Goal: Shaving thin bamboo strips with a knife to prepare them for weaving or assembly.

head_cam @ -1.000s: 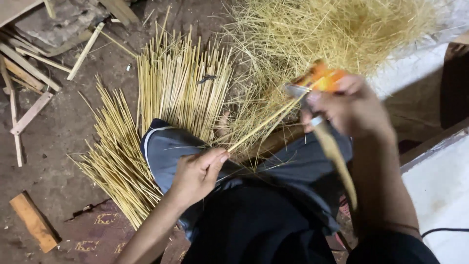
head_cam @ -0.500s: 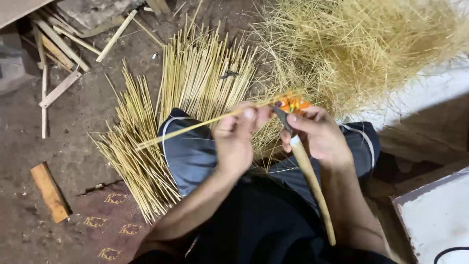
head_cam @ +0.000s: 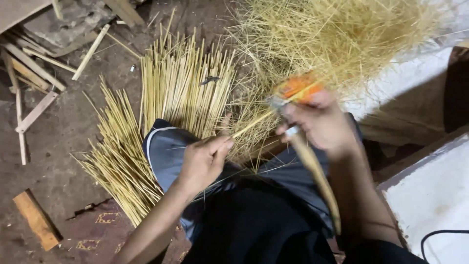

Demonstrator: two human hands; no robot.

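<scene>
Left hand point(head_cam: 202, 164) pinching the near end of a thin stick point(head_cam: 249, 126) between thumb and fingers, low over the lap. Right hand point(head_cam: 320, 122) closed around a long knife point(head_cam: 312, 164) with an orange-wrapped part point(head_cam: 295, 89) at the top, blurred; wooden handle running down along the forearm. Stick slanting up from the left hand to the knife, touching it near the orange wrap.

Directly beyond the stick, a fan of cut sticks point(head_cam: 183, 88) spread on the floor; left of the stick, a second fan point(head_cam: 119, 156) beside the grey-clad knee point(head_cam: 168, 149). Beyond and right of the stick, a tangled heap of shavings point(head_cam: 337, 39). Far left of the stick, wood offcuts point(head_cam: 34, 105) and a short block point(head_cam: 36, 220) on a bare, dusty dirt floor point(head_cam: 63, 142). Right of the stick, a pale slab point(head_cam: 430, 195) with a black cable point(head_cam: 439, 237).

Since half a second ago: hands drawn apart, left lower and nearer the body, right raised toward the shavings; stick no longer jutting past the left hand.
</scene>
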